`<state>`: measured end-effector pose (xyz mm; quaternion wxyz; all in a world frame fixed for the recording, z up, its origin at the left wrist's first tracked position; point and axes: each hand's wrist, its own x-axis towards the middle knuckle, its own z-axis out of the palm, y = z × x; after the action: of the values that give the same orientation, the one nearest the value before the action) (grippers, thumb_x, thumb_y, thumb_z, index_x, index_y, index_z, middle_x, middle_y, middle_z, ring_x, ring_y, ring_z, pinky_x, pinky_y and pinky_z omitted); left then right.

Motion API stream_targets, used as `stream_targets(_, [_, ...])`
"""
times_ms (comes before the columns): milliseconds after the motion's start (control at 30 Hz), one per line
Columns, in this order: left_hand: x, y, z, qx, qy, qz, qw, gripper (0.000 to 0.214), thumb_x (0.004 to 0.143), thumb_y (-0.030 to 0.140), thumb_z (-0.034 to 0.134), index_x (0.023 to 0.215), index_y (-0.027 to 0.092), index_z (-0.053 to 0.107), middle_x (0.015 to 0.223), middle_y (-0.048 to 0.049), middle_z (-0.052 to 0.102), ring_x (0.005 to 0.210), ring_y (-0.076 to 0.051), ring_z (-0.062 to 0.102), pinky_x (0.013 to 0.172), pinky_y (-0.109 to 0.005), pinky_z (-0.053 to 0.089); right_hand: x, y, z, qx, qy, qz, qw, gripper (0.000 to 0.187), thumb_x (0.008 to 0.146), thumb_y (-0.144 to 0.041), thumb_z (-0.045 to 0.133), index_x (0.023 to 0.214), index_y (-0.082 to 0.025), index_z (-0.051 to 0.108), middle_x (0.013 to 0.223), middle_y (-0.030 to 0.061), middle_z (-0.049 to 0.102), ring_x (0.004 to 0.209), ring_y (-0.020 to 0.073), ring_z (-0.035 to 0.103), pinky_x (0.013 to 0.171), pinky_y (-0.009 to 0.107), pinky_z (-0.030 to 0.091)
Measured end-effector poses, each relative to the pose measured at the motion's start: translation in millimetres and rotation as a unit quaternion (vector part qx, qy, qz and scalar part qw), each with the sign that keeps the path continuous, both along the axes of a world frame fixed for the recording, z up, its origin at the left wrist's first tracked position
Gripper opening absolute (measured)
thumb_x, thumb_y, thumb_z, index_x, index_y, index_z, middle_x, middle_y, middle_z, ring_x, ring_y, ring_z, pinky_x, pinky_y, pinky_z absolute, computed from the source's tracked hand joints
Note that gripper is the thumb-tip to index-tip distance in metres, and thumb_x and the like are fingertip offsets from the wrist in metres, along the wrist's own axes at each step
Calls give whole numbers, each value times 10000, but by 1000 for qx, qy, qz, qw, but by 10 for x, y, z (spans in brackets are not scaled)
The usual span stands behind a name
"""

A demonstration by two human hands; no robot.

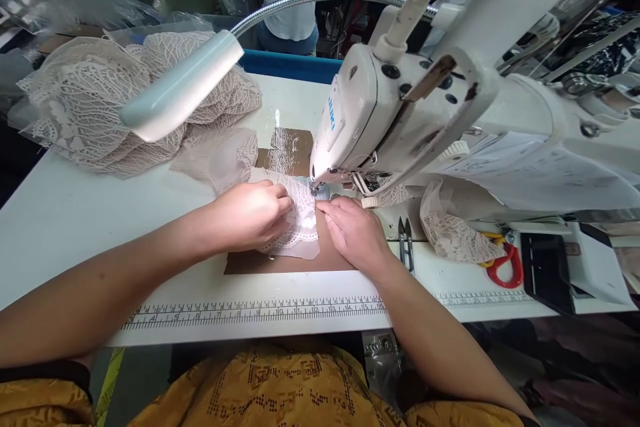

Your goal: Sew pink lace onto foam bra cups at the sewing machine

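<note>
A small piece of white lace (300, 227) lies on the brown plate under the needle of a white sewing machine (400, 113). My left hand (250, 213) rests on the lace's left side, fingers curled and pressing it down. My right hand (353, 230) lies just right of the lace, fingers together, tips at its edge near the presser foot.
A heap of beige lace (100, 107) fills the table's back left, under a gooseneck lamp (180, 87). Thread snips (406, 240), more lace (450, 233), red-handled scissors (505, 267) and a black phone (545, 270) lie to the right. A ruler strip (250, 312) runs along the front edge. A person stands behind the table.
</note>
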<state>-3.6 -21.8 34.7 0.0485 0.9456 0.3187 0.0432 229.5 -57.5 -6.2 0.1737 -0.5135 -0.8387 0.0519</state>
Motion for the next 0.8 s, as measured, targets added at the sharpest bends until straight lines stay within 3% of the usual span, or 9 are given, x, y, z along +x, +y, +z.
stream_targets(167, [145,-40,-147,-16,-36,-43,998,310,949,269,468,1127,99,656,1164,-147,631,968,-256,582,828,-371,492,6,0,14,0,-3,-2,1000,323,881,-113,475,1091,-184,710,955,72,711,863,220,622,741,326,477])
stream_targets(267, [191,-72,-224,0,-36,-49,998,334,951,272,471,1207,118,621,1253,-140,599,979,-259,554,831,-382,479,14,-5,6,8,3,-3,1000,321,884,-120,478,1103,-178,707,966,74,713,866,220,626,750,327,478])
stream_targets(500, [160,-85,-212,-7,-20,-50,999,386,943,301,485,1277,132,577,1348,-128,549,1018,-273,536,857,-401,464,14,-45,3,20,10,30,999,301,897,-124,475,1082,-167,709,944,69,716,868,209,623,784,323,474])
stream_targets(800, [136,73,-259,15,-28,-58,998,417,946,340,468,1293,135,575,1370,-146,546,1028,-285,551,863,-416,451,13,-73,-15,33,-29,72,996,278,905,-129,494,1055,-170,725,844,52,687,776,184,586,744,305,434])
